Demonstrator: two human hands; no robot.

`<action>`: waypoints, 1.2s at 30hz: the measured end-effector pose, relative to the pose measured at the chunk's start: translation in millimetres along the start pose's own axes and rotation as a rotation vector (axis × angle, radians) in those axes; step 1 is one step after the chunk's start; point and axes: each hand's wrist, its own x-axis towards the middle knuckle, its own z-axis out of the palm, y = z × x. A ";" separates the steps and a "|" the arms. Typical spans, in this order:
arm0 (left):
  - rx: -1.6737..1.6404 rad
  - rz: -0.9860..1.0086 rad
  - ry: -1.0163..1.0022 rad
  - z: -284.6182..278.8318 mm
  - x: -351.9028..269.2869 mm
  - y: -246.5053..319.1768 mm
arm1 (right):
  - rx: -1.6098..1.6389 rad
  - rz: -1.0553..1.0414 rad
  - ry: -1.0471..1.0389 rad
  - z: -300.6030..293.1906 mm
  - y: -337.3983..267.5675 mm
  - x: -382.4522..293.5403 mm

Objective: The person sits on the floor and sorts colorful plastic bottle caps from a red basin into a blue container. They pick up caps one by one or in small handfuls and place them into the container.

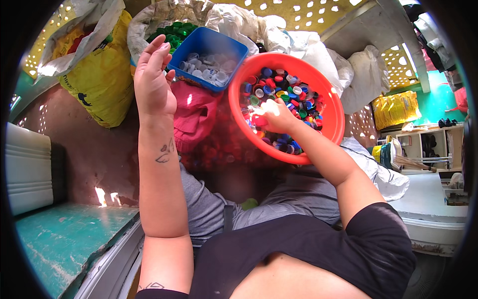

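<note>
A round red plastic basin [334, 119] holds many plastic bottle caps [278, 84] of mixed colours. My right hand [274, 116] reaches into its near left part, fingers down among the caps; glare and the hand itself hide whether a cap is between them. My left hand [154, 80] is raised at the left edge of a blue plastic container [234, 41], its fingers apart and nothing seen in it. White and clear caps [209, 70] lie in that container. Behind it, green caps [177, 31] fill part of a large white sack [143, 22].
A pink cloth [192, 112] lies below the blue container. At the left stand a yellow bag [101, 84] and a white ribbed object [30, 168]. More white sacks [312, 52] line the back. A white sheet or sack [384, 177] lies right of the basin.
</note>
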 end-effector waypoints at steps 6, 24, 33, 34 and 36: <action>-0.014 0.004 0.020 1.1 -0.7 1.7 | -0.110 -0.016 0.025 4.5 -1.6 8.6; -0.212 -0.003 0.144 -23.8 6.8 6.1 | 0.644 0.077 0.187 -214.5 -54.5 210.5; -0.229 0.035 0.218 -24.8 11.4 22.7 | 0.392 0.140 0.555 -315.4 -138.0 414.4; -0.236 0.025 0.230 -24.1 11.8 22.2 | 0.448 0.140 0.475 -312.8 -135.8 401.8; -0.230 0.038 0.244 -25.8 13.3 22.7 | 0.277 0.045 0.443 -285.4 -110.1 346.1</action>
